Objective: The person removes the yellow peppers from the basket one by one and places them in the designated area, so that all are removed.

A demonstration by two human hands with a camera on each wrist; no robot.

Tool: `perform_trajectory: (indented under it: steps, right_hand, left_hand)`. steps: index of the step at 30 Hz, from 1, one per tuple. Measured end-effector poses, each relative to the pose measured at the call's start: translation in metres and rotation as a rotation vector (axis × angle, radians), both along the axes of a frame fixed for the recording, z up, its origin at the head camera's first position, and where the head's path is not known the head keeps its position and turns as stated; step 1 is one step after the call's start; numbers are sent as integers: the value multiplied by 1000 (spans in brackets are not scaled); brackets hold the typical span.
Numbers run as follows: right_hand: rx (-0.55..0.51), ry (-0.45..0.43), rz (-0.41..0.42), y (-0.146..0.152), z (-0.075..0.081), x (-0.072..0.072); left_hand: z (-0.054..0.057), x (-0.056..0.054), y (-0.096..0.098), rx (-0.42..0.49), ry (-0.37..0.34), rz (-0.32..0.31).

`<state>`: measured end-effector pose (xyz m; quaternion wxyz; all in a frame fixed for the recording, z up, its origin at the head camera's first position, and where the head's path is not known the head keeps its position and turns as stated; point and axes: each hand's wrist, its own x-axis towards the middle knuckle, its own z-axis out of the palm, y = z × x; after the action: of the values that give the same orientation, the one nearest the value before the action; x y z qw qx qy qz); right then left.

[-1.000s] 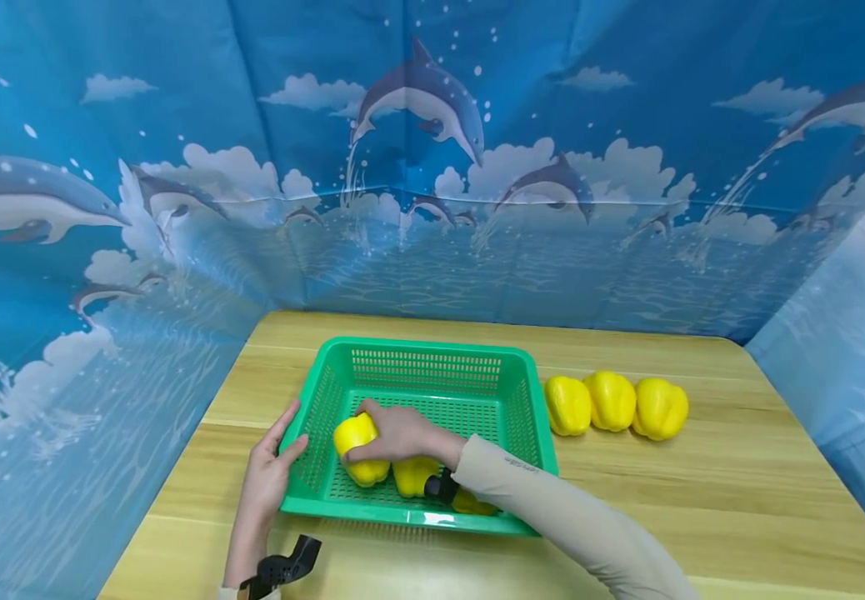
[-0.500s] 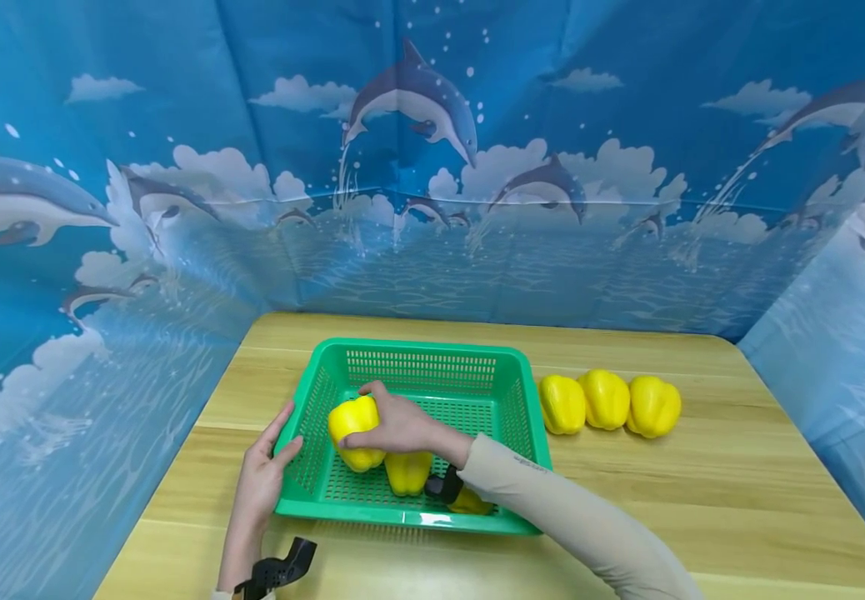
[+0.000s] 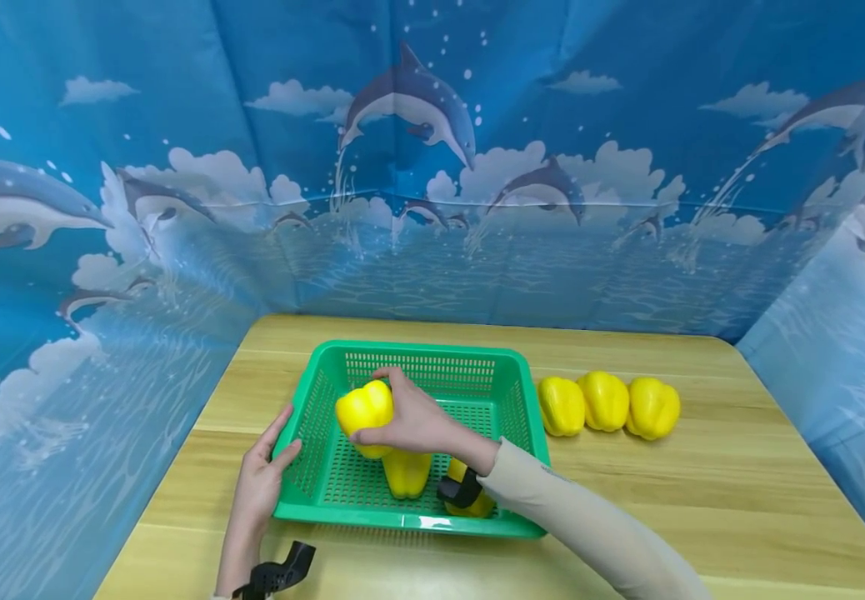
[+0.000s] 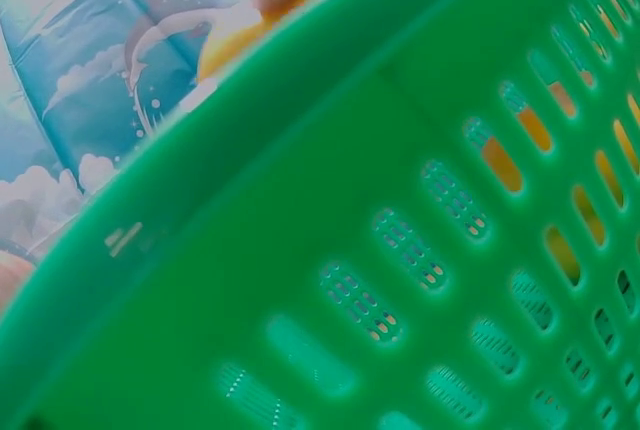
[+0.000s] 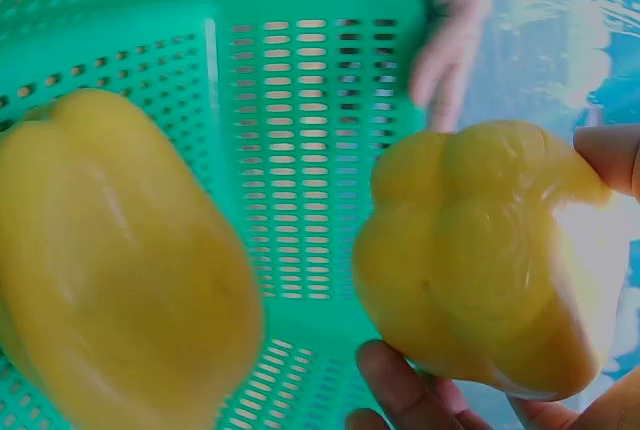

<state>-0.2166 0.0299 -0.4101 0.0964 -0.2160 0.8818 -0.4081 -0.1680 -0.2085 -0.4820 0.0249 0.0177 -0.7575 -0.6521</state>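
My right hand (image 3: 421, 417) grips a yellow bell pepper (image 3: 363, 407) above the green basket (image 3: 413, 521). In the right wrist view the fingers and thumb curl round that held pepper (image 5: 480, 260), and another pepper (image 5: 110, 260) lies to its left. Two yellow peppers are inside the basket: one (image 3: 407, 477) partly behind the held one, the other (image 3: 470, 500) partly covered by the wrist camera. My left hand (image 3: 256, 479) rests against the basket's left side, fingers straight along it, thumb at the rim. The slotted basket wall (image 4: 300, 210) fills most of the left wrist view.
Three yellow bell peppers (image 3: 606, 402) stand in a row on the wooden table (image 3: 702, 508), just right of the basket. A blue curtain with dolphins (image 3: 432, 250) hangs behind the table and along its sides.
My right hand has raised the held pepper from low in the basket's left part, and shifted slightly right. My left hand stays at the basket's side.
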Motion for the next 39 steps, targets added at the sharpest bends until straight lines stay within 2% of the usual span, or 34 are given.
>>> perform_trajectory:
  steps: [11, 18, 21, 28, 34, 39]
  right_hand:
    - [-132, 94, -95, 31, 33, 17]
    - [-225, 134, -195, 57, 43, 29]
    - [-235, 178, -239, 67, 45, 35]
    - [-320, 230, -291, 98, 42, 48]
    - [-381, 265, -369, 129, 29, 57]
    - [-483, 321, -442, 148, 15, 62]
  left_hand:
    - [4, 1, 2, 17, -13, -6]
    - [5, 2, 3, 17, -28, -3]
    - [6, 2, 3, 23, -37, -3]
    - [4, 2, 4, 20, -24, -13]
    - [3, 3, 3, 22, -29, -8]
    - [4, 1, 2, 20, -25, -8]
